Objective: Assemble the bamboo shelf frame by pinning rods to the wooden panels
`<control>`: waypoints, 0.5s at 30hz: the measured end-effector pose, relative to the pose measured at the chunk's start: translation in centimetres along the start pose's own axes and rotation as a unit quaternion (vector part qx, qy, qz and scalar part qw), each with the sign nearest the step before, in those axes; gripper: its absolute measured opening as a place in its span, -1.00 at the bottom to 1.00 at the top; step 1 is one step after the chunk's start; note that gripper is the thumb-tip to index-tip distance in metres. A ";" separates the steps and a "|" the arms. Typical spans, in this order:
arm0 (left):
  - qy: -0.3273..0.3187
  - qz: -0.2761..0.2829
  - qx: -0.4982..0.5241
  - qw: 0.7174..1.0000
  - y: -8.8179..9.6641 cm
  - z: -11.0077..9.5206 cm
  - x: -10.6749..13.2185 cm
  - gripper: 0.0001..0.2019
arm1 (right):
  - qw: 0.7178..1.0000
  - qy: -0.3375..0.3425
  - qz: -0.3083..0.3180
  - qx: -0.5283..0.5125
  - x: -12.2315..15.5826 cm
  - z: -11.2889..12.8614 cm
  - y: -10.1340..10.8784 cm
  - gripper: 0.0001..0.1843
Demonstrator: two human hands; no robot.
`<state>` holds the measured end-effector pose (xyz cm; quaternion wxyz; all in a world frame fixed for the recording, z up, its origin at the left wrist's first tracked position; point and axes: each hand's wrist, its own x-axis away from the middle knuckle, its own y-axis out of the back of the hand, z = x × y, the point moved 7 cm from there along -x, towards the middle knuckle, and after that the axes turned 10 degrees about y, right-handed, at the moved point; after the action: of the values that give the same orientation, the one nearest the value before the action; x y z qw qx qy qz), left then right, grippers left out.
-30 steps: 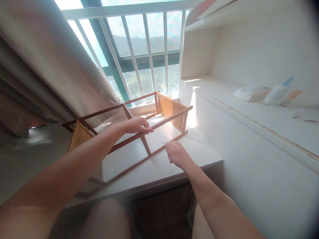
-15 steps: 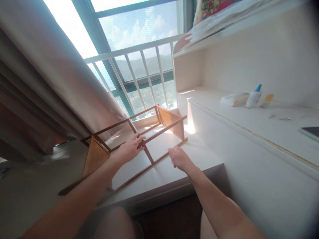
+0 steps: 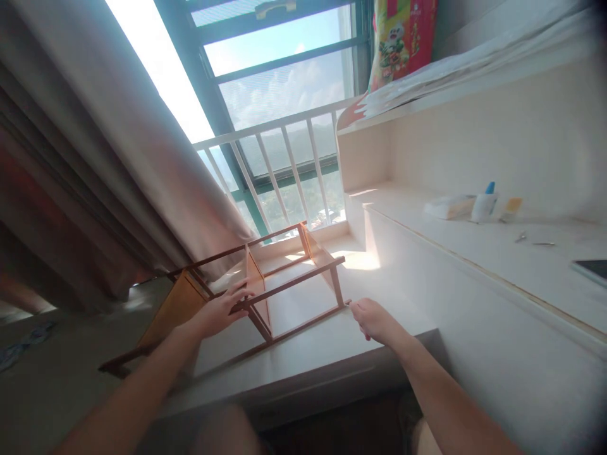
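Observation:
A wooden shelf rack (image 3: 303, 279) lies on its side on the white ledge, with panels across both ends and one across its middle. My left hand (image 3: 220, 311) is closed around its upper near rail, where the middle panel joins. My right hand (image 3: 374, 321) is a closed pinch just beyond the rack's near right corner. From its fingertips a small thin metal tool (image 3: 348, 302) pokes out toward the lower end of the corner post. Most of that tool is hidden in the fingers, and I cannot tell whether it touches the wood.
On the white desk (image 3: 441, 243) at right are a white packet (image 3: 449, 206), a blue-capped bottle (image 3: 484, 203), small metal pieces (image 3: 543, 244) and a flat device (image 3: 590, 270). A grey curtain (image 3: 118, 145) hangs at left. A white railing (image 3: 289, 158) stands before the window.
My right hand has moved right, to the rack's corner. My left hand has shifted left along with the rail, and the rack has turned a little, showing its middle panel. The view has tilted up.

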<state>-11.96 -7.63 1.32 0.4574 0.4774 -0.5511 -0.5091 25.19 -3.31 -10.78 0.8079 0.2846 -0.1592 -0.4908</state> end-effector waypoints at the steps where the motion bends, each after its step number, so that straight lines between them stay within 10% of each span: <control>1: -0.002 0.003 0.001 1.000 0.2 0.5 0.5 -0.56 | 1.000 -0.003 0.006 0.003 0.2 -0.7 0.2 -0.47; 10: -0.004 -0.116 -0.133 0.984 1.7 2.0 4.3 -0.34 | 0.994 -0.100 -0.004 0.044 -0.1 -7.5 1.8 -0.54; 13: -0.050 -0.182 -0.142 0.972 4.9 -5.0 5.7 -0.50 | 0.989 -0.128 -0.012 0.069 -0.8 -8.8 1.5 -0.56; 15: -0.126 -0.122 -0.085 0.981 7.3 -12.6 6.8 -0.62 | 0.985 -0.141 -0.027 0.095 -1.2 -9.3 1.3 -0.59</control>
<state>-0.76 -15.75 9.52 0.3576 0.4330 -0.4966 -0.6618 30.50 1.04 -17.29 0.7329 0.2922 -0.3096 -0.5307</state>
